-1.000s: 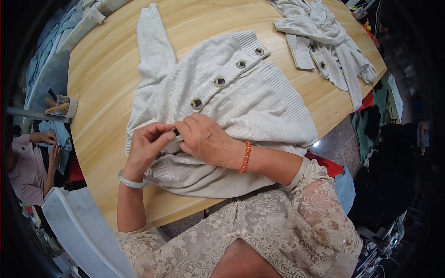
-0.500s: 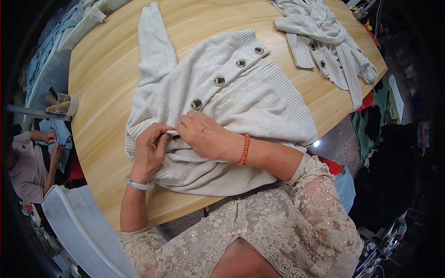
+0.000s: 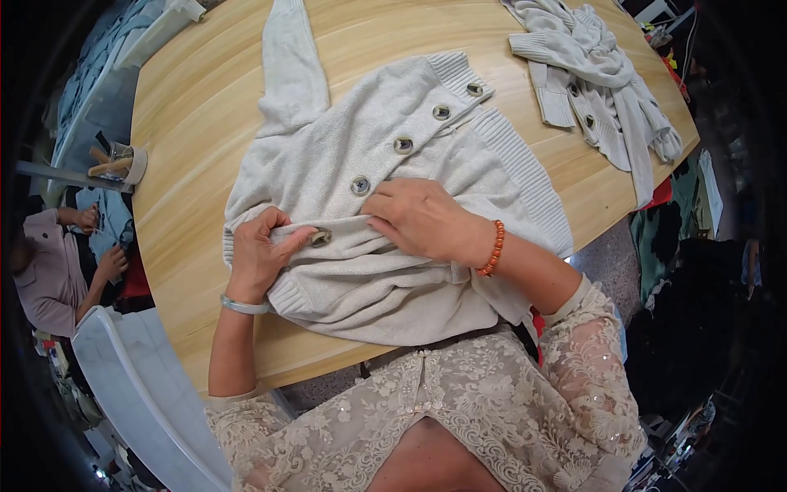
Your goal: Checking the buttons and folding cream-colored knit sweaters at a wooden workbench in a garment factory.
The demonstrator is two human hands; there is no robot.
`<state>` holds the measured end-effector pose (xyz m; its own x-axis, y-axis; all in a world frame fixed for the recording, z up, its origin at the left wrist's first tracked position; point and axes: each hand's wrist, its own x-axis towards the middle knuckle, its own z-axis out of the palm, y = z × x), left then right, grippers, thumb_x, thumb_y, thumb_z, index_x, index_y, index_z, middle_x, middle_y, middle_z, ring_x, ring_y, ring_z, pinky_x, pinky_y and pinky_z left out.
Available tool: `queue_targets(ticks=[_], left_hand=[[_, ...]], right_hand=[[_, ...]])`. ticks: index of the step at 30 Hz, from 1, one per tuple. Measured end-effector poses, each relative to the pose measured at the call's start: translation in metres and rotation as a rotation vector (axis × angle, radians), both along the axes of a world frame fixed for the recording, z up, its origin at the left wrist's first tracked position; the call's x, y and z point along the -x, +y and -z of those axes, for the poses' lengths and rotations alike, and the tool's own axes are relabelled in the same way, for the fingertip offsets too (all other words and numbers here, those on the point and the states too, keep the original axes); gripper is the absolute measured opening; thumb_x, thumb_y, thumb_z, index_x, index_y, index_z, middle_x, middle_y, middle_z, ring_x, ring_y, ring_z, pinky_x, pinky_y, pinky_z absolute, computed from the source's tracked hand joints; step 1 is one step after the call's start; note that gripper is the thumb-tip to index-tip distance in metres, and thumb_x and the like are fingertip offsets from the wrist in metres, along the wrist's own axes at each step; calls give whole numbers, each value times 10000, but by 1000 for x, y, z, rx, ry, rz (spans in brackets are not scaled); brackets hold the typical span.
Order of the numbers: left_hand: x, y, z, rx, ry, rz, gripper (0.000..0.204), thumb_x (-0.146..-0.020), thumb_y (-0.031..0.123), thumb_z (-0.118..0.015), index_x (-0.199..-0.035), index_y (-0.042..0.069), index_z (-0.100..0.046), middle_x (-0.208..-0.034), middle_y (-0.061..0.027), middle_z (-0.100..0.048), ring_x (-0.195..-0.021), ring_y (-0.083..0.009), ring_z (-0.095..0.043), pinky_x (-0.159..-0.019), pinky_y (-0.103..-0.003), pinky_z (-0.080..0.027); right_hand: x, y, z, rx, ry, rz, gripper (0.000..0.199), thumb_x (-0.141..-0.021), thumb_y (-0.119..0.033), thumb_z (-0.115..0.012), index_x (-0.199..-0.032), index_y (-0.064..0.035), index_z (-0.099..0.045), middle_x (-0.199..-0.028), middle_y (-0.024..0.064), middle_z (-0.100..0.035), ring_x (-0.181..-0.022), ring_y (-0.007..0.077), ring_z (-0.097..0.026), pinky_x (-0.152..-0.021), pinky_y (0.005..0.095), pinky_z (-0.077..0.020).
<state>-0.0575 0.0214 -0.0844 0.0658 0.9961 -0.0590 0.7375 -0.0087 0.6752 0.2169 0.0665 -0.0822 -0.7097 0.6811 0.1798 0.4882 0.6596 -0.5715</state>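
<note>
A pale grey knitted cardigan [image 3: 361, 123] lies spread on the table, with several dark-and-light buttons along its diagonal front band. At its lower left, my left hand [image 3: 264, 252] is closed on the band, its thumb against the lowest visible button [image 3: 320, 238]. My right hand [image 3: 430, 215] pinches the same band farther right, its fingertips just below another button [image 3: 361, 186]. Between the two hands the knit edge runs fairly straight. Loose folds bunch up beneath them, and one sleeve [image 3: 291, 74] stretches toward the far edge.
The wooden table [image 3: 188, 164] carries a second pale cardigan [image 3: 590, 82], crumpled at the far right. A small holder [image 3: 131, 162] with wooden-handled tools sits at the left edge. A white bin [image 3: 139, 385] stands lower left. Farther left, a person [image 3: 70, 271] handles light-blue cloth.
My right hand has moved right along the band, away from my left hand. The lowest button, mostly covered before, now shows by my left thumb. The whole view has shifted slightly.
</note>
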Motion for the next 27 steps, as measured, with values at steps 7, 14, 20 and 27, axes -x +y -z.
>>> queue_targets(ticks=[7, 14, 20, 27], left_hand=[[-49, 17, -18, -418, 44, 171, 160, -816, 67, -719, -953, 30, -647, -916, -128, -609, -911, -327, -590, -769, -416, -470], [-83, 56, 6, -141, -48, 251, 218, -815, 52, -714, -1006, -30, -650, -877, -148, -645, -763, -255, -633, -704, -329, -517], [-83, 57, 9, 332, -650, 111, 137, -889, 95, -693, -915, -40, -691, -725, 10, -640, -619, -43, -535, -553, -207, -444], [-81, 53, 2, 425, -773, 11, 140, -921, 157, -715, -931, 18, -716, -727, 50, -636, -602, -10, -476, -527, -180, -357]], right_hand=[[-10, 0, -9, -162, -190, 9, 105, -863, -159, -670, -901, -62, -661, -872, 91, -614, -905, 271, -587, -828, 392, -432], [-10, -3, -10, -183, -137, 6, 127, -786, -88, -692, -884, -57, -618, -894, 87, -585, -903, 276, -570, -823, 390, -427], [-8, -6, 4, -169, 109, 122, 195, -768, -32, -662, -954, -30, -605, -884, 124, -603, -856, 305, -600, -753, 407, -484], [-5, -8, 8, -163, 217, 226, 272, -777, -52, -661, -1025, -14, -556, -885, 132, -604, -874, 317, -610, -761, 411, -497]])
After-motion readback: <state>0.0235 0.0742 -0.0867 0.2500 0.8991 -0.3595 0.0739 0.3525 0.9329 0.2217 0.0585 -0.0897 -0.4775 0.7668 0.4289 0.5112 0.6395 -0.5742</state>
